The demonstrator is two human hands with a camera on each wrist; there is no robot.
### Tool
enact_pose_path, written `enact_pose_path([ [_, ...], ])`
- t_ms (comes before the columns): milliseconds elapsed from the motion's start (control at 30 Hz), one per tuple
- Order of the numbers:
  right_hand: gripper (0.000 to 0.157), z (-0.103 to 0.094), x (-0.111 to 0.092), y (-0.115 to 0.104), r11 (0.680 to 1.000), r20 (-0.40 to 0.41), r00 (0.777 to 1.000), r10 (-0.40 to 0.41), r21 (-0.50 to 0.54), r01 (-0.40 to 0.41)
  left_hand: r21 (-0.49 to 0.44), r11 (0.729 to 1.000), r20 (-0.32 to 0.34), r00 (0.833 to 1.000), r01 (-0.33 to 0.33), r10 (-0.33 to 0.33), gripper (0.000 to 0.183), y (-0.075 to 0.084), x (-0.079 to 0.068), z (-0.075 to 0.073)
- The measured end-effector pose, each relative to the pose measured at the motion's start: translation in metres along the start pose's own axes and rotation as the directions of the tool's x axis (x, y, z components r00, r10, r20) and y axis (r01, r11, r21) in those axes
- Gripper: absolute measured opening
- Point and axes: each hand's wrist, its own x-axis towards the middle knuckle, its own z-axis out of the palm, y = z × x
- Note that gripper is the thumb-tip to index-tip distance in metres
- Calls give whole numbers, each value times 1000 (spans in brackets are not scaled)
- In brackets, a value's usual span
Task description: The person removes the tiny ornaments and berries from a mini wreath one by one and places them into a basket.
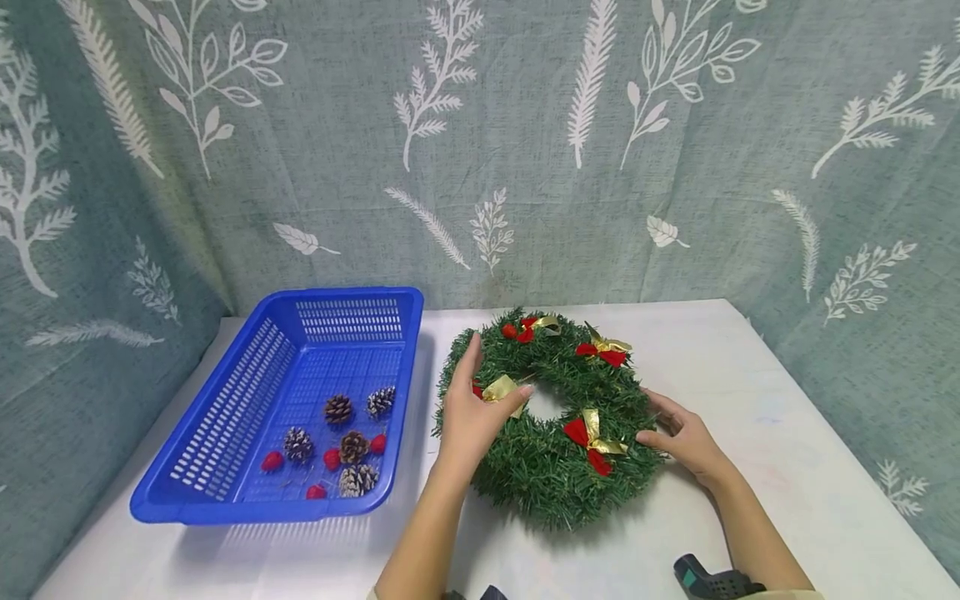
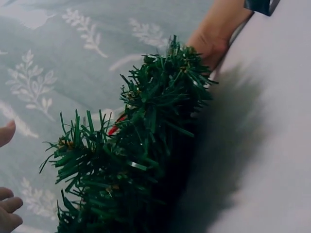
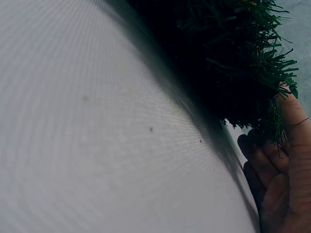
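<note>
A green tinsel wreath [image 1: 543, 492] with several red bows [image 1: 577, 432] and gold ribbons lies on the white table. My left hand [image 1: 471, 417] is over its left side, fingers straight and thumb spread towards the centre hole, beside a gold ribbon [image 1: 498, 389]. In the left wrist view, fingertips of the left hand [image 2: 8, 213] show at the left edge, apart from the green wreath [image 2: 116, 174]. At the right rim my right hand [image 1: 686, 437] grips the wreath, thumb on the near side. The right wrist view has the right hand's [image 3: 277, 194] fingers curled at the wreath's underside [image 3: 233, 63].
A blue plastic basket [image 1: 408, 375] stands to the left, close to the wreath. Inside are several pine cones [image 1: 354, 447] and red berry-like balls [image 1: 272, 461]. Behind the white table [image 1: 720, 358] hangs a grey-green curtain [image 1: 525, 233] with white leaf prints.
</note>
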Motion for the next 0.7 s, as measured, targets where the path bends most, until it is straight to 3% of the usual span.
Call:
enact_pose_path([
  [200, 69, 0, -1, 1, 1000, 5, 1000, 0, 5, 0, -97, 995, 67, 997, 40, -34, 90, 9, 15, 7],
  [333, 69, 0, -1, 1, 1000, 6, 1000, -2, 9, 2, -126, 992, 98, 995, 21, -9, 89, 12, 24, 13],
  [567, 68, 0, -1, 1, 1000, 3, 1000, -3, 15, 3, -52, 997, 62, 997, -48, 51, 86, -55, 78, 52],
  [700, 68, 0, 0, 1, 1000, 6, 1000, -6, 25, 6, -65, 998, 97, 995, -21, 28, 86, -48, 90, 55],
])
